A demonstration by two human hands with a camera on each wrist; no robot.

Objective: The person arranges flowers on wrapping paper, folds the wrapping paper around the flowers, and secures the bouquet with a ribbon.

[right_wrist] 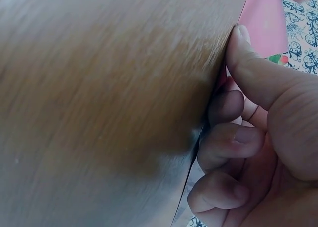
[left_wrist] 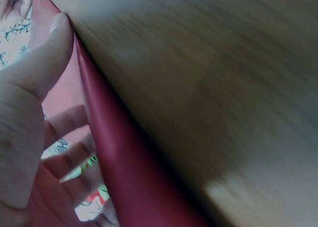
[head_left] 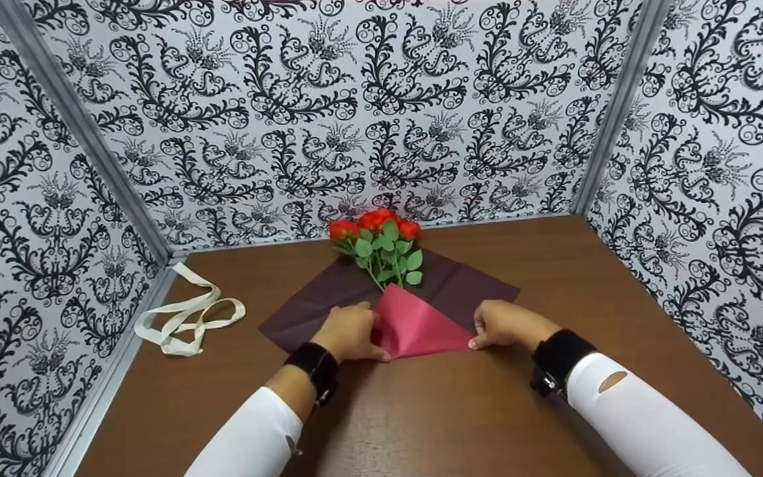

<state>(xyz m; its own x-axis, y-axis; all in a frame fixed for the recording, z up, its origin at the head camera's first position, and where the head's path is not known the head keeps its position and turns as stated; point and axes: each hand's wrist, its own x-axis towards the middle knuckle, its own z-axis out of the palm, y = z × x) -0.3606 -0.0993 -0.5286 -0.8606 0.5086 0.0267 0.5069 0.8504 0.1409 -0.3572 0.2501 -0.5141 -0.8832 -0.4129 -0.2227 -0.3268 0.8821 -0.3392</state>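
A sheet of dark plum wrapping paper (head_left: 457,281) lies on the table, its lower part folded up as a pinkish-red flap (head_left: 414,321). Red roses (head_left: 378,218) with green leaves lie on the sheet, and the flap covers their lower stems. My left hand (head_left: 348,331) holds the left side of the flap, the thumb along its bottom fold; in the left wrist view the other fingers spread beside the red paper (left_wrist: 119,147). At the flap's right corner my right hand (head_left: 507,323) pinches the paper edge between thumb and index finger, with the other fingers (right_wrist: 231,142) curled.
A loosely looped cream ribbon (head_left: 189,315) lies on the brown wooden table (head_left: 434,411) at the left. Black-and-white patterned walls (head_left: 381,99) close off the table's back and both sides, with grey metal frame posts at the corners. The roses' heads reach close to the back wall.
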